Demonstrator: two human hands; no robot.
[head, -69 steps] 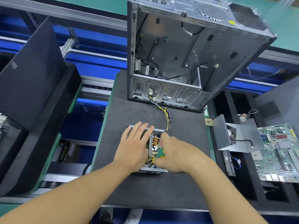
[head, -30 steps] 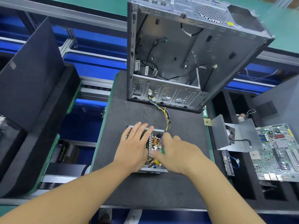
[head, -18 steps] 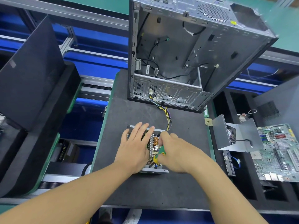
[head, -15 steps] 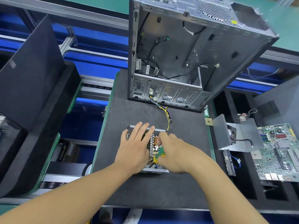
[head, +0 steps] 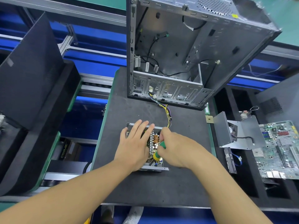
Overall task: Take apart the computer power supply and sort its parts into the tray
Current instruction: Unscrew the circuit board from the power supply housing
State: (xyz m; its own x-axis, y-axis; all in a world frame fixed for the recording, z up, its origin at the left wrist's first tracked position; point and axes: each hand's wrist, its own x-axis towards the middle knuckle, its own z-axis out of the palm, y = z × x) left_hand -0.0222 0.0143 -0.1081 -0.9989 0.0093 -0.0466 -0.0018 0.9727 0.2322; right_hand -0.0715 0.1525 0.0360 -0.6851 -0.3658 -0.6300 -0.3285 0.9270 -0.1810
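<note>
The opened power supply (head: 153,143) lies on the black mat (head: 129,107), its circuit board with capacitors and a copper coil exposed. My left hand (head: 134,144) rests flat on its left half with straight fingers. My right hand (head: 174,147) grips a green and yellow screwdriver (head: 157,155) held upright over the board. A bundle of coloured wires (head: 166,110) runs from the supply up to the empty computer case (head: 186,50) standing behind it.
To the right, a black tray (head: 229,97) holds a grey metal cover with a fan (head: 234,133), a motherboard (head: 281,147), a small drive (head: 229,159) and a CPU chip (head: 209,119). Black side panels (head: 29,70) lean at the left.
My right hand briefly covered the screwdriver handle a second ago, then drew back so that the green and yellow handle shows again. My left hand stayed flat on the power supply.
</note>
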